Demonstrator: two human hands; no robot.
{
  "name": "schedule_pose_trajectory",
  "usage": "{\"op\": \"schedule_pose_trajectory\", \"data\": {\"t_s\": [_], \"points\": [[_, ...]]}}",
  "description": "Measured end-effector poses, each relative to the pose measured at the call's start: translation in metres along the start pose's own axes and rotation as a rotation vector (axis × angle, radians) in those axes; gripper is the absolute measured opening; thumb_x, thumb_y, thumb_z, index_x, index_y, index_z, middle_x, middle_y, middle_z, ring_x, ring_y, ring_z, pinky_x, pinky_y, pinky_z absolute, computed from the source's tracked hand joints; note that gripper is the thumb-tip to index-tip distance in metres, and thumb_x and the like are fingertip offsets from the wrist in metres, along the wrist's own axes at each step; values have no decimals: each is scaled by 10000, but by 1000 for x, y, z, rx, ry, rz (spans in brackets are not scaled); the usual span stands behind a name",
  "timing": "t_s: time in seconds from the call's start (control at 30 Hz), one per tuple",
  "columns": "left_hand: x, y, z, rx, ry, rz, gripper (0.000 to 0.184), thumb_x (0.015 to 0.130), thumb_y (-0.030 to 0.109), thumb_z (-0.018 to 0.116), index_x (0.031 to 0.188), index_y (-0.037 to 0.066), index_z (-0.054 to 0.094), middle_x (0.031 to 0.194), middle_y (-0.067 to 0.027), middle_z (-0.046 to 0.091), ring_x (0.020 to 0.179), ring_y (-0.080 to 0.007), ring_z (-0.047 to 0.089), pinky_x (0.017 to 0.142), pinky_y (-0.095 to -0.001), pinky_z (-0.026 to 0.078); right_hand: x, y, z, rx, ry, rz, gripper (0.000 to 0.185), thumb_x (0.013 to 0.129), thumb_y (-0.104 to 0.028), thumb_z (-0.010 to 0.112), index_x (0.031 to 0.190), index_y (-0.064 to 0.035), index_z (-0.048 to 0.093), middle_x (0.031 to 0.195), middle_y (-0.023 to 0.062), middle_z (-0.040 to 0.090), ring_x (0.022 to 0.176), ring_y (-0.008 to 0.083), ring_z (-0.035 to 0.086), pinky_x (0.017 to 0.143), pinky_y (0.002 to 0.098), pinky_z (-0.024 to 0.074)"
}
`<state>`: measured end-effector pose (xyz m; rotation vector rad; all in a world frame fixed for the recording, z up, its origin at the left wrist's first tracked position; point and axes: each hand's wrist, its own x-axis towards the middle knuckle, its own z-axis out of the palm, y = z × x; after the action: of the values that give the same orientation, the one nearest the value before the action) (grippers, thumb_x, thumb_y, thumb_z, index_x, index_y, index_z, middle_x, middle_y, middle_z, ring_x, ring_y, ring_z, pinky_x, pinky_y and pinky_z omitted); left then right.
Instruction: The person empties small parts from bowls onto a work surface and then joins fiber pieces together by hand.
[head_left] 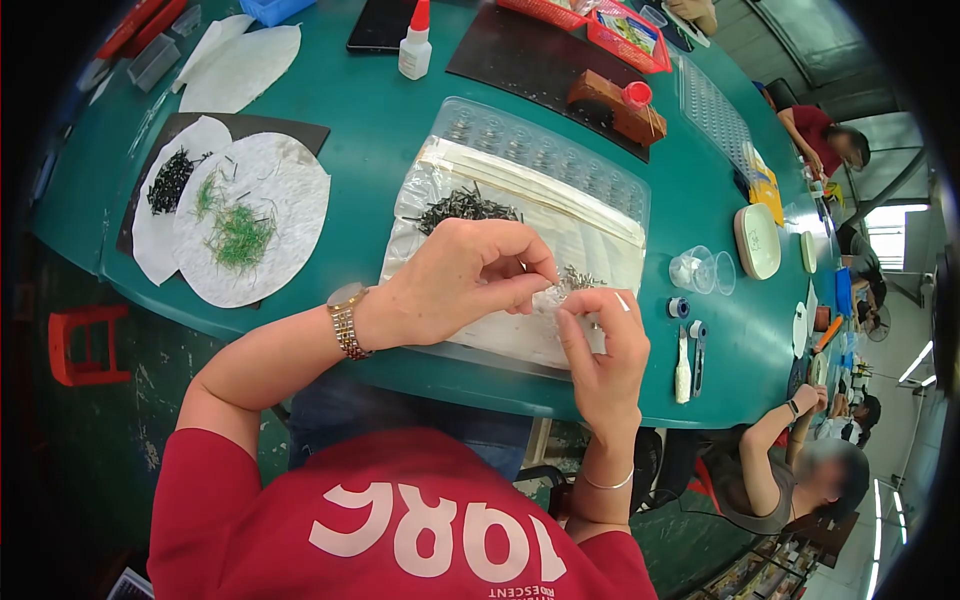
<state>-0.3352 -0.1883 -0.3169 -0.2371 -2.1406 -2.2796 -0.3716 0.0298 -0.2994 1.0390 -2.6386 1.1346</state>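
My left hand (pixel 455 275), with a watch on its wrist, is closed in a pinch over a white cloth-like sheet (pixel 590 235). Opposite it, my right hand (pixel 607 350) is also closed, thumb against the fingers, the two sets of fingertips almost meeting. Whatever sits between them is too small to make out. A heap of short black strips (pixel 465 205) lies on the sheet just beyond my left hand. Close to my fingertips is a small pile of thin metallic-looking bits (pixel 578 280). Beneath the sheet's far side lies a clear plastic tray with round cups (pixel 545 150).
Left, white round pads hold green strands (pixel 240 237) and black pieces (pixel 175 182). A glue bottle (pixel 415 45) stands at the back, near a brown block (pixel 617 108) on a dark board. Right are clear cups (pixel 695 270), a craft knife (pixel 698 350) and a seated person (pixel 780 470).
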Motion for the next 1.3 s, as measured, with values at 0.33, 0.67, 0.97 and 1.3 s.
{"op": "schedule_pose_trajectory", "data": {"t_s": [0.33, 0.67, 0.97, 1.3], "points": [[-1, -1, -1, -2, -25, -22, 65, 969, -22, 660, 1027, -18, 689, 939, -45, 709, 811, -90, 719, 723, -234, 584, -3, 5, 1, 218, 40, 195, 112, 861, -10, 762, 948, -22, 692, 886, 64, 712, 821, 204, 642, 742, 330, 502], [0, -1, -1, 14, -21, -4, 59, 962, -19, 667, 1018, -14, 687, 926, -46, 705, 802, -86, 716, 709, -228, 575, 2, 2, 2, 49, 63, 92, 149, 831, -37, 803, 963, -54, 735, 925, 56, 719, 875, 227, 640, 778, 356, 496], [0, -2, -3, 22, -35, 10, 59, 964, -22, 667, 1022, -17, 679, 919, -48, 700, 802, -86, 713, 715, -231, 575, 4, 5, 7, -229, 30, -85, 161, 798, -106, 839, 944, -112, 771, 991, 31, 705, 952, 246, 595, 818, 383, 428], [-1, -3, -2, 74, -48, 46, 76, 954, -29, 677, 1027, -7, 683, 936, -52, 689, 809, -98, 718, 702, -242, 576, 2, 4, 9, 170, 110, 107, 112, 870, -41, 782, 973, -46, 736, 1013, 94, 683, 927, 233, 627, 819, 344, 492]]}}
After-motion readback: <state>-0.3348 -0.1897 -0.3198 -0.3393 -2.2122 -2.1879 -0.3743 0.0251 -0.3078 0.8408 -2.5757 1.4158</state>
